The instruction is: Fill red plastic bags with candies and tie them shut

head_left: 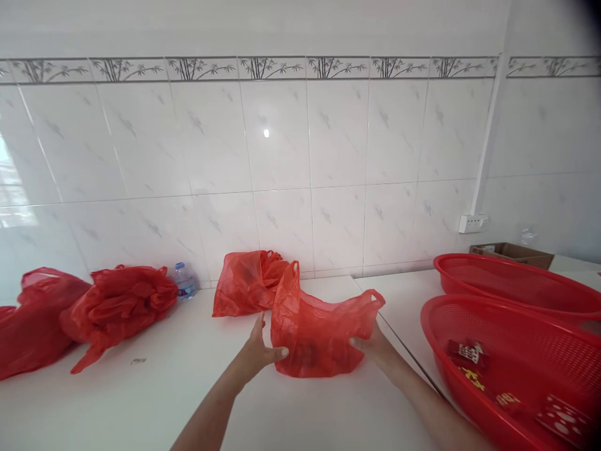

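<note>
A thin red plastic bag (319,329) stands upright on the white table (154,401), its two handles sticking up. My left hand (259,351) presses against the bag's left side, thumb reaching across its front. My right hand (373,346) grips the bag's right side, fingers curled partly behind the plastic. Something dark shows faintly through the bag's lower part; I cannot make out what it is.
Another red bag (246,282) lies behind by the tiled wall. Two fuller red bags (119,307) (28,322) and a water bottle (184,280) sit at left. Two red mesh baskets (521,282) (516,369) stand at right, the nearer holding several small red packets (469,354). A cardboard box (514,252) sits far right.
</note>
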`<state>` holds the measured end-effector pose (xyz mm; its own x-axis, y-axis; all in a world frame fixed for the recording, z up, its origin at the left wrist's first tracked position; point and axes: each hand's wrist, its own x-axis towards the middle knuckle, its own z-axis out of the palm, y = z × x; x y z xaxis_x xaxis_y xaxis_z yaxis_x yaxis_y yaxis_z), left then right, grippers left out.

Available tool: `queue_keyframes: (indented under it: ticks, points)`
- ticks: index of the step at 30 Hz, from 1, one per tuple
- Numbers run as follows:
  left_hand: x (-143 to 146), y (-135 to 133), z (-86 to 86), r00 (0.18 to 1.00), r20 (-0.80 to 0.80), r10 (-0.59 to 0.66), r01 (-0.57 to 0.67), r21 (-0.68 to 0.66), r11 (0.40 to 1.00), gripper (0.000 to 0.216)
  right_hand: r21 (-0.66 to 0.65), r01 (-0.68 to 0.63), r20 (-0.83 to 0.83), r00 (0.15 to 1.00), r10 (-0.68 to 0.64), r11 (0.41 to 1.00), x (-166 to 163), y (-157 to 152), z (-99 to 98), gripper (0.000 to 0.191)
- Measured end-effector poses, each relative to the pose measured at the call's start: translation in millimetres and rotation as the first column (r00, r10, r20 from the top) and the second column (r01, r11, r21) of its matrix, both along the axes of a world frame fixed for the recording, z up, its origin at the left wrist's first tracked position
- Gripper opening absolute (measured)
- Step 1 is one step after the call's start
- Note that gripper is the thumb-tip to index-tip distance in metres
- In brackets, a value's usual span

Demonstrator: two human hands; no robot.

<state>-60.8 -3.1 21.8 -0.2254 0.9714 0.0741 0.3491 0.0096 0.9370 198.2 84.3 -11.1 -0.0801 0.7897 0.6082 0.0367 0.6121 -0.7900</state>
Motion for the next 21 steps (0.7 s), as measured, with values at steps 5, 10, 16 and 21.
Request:
queue_keyframes:
  ticks: [5, 10, 16, 21]
  points:
    - [33.2, 36.7, -16.5, 0.948, 0.287, -0.139, 0.092, 0.169, 0.981, 0.100, -0.394, -0.360, -0.241, 0.928, 0.283, 0.846, -23.5, 9.6, 15.9, 0.054]
    - [42.0, 67.0, -22.8, 0.807, 0.580, -0.115, 0.045, 0.133, 0.990, 0.047, -0.435, -0.570, -0.586, 0.767, 0.262, 0.697, -29.9, 41.1, 25.0, 0.040]
    - [39.5, 94.4, -49.0, 0.469, 0.879, -0.081, -0.033, 0.109, 0.993, 0.032, -0.485, -0.702, -0.795, 0.602, 0.072, 0.521, -39.5, 73.6, 2.2, 0.023]
    - [27.6, 100.9, -67.5, 0.370, 0.928, -0.035, -0.055, 0.060, 0.997, 0.029, -0.419, -0.777, -0.768, 0.580, 0.274, 0.470, -34.6, 80.2, -15.3, 0.035]
